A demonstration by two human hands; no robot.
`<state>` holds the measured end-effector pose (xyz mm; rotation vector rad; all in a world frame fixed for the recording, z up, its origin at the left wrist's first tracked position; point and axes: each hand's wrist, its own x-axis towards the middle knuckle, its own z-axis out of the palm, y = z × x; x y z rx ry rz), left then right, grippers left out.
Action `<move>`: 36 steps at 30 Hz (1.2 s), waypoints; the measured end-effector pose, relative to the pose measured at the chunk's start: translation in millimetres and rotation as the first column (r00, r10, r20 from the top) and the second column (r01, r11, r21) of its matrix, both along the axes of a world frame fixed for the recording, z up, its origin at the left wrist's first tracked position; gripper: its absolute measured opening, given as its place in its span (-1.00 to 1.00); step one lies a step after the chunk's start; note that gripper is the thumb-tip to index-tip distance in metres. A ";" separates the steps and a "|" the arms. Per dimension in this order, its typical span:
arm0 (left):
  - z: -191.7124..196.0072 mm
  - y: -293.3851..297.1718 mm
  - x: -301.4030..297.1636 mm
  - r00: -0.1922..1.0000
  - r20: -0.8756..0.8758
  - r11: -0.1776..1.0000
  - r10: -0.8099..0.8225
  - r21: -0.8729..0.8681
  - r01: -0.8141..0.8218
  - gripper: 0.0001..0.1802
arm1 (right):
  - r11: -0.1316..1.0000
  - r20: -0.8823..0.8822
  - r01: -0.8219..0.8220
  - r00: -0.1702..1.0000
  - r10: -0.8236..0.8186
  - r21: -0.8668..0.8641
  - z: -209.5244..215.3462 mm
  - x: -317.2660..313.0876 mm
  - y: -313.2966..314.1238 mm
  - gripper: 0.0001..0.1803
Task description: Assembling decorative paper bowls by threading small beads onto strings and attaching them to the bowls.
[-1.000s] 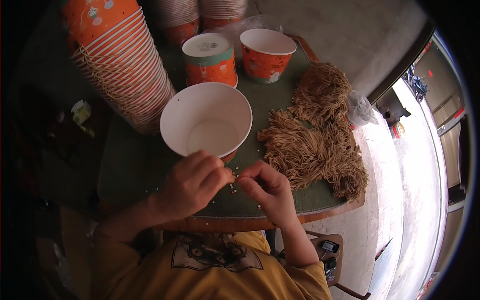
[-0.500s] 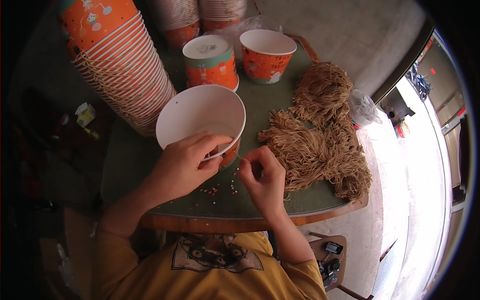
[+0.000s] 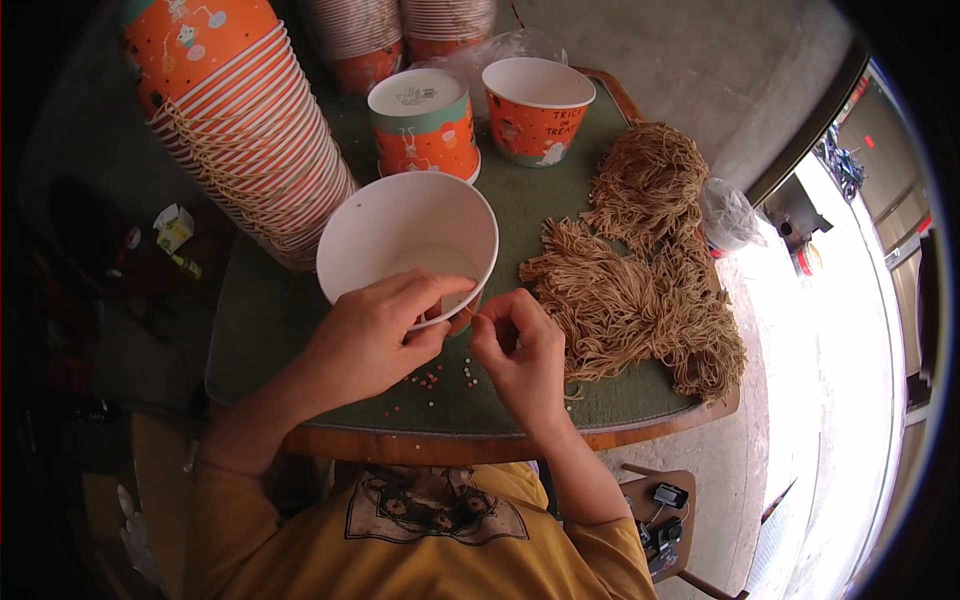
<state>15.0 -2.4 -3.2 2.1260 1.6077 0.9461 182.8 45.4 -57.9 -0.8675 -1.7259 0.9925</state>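
Before me a white-lined paper bucket leans toward me, with a small hole in its far wall. My left hand grips its near rim, some fingers inside the bucket and the thumb outside. My right hand is closed in a pinch just right of that rim. A thin tan cord runs from its fingertips to the bucket's outer side; its other end is hidden. Beside my right hand lie large bundles of tan cord.
A tall leaning stack of orange buckets, some with cord handles, stands at the left. An upturned bucket and an upright one stand behind. Small paper dots litter the green tabletop. A stool holds small devices.
My right hand has shifted slightly up and left, closer to the bucket's rim. The left hand keeps its grip; the whole view has moved a little.
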 end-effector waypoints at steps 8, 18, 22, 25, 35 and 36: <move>8.5 7.6 -6.1 0.990 0.106 0.987 -0.091 -0.119 0.103 -0.71 | 1.000 -0.017 0.007 1.000 -0.007 -0.015 -2.1 -3.5 0.9 -0.90; 6.6 29.4 -7.7 0.986 0.140 0.927 -0.089 -0.351 0.133 -0.91 | 0.988 0.009 -0.017 1.000 0.018 -0.152 -0.3 3.2 0.3 -0.91; 0.6 25.0 -7.4 0.992 0.063 0.993 -0.112 0.036 0.109 -0.94 | 0.994 -0.123 -0.001 0.992 -0.012 -0.107 -0.4 12.7 6.3 -0.83; -1.0 25.9 -1.9 0.994 0.042 0.989 -0.104 0.113 0.098 -0.92 | 1.000 0.056 -0.013 0.998 0.014 -0.008 19.1 10.1 10.8 -0.84; -0.7 15.1 0.1 0.911 0.394 0.971 -0.120 -0.144 0.190 -0.76 | 0.850 -0.256 -0.309 0.943 0.215 -0.426 17.3 4.0 15.0 -0.86; 0.0 15.2 -0.5 0.911 0.396 0.972 -0.117 -0.143 0.187 -0.76 | 0.855 -0.251 -0.295 0.947 0.202 -0.426 16.6 3.3 14.3 -0.86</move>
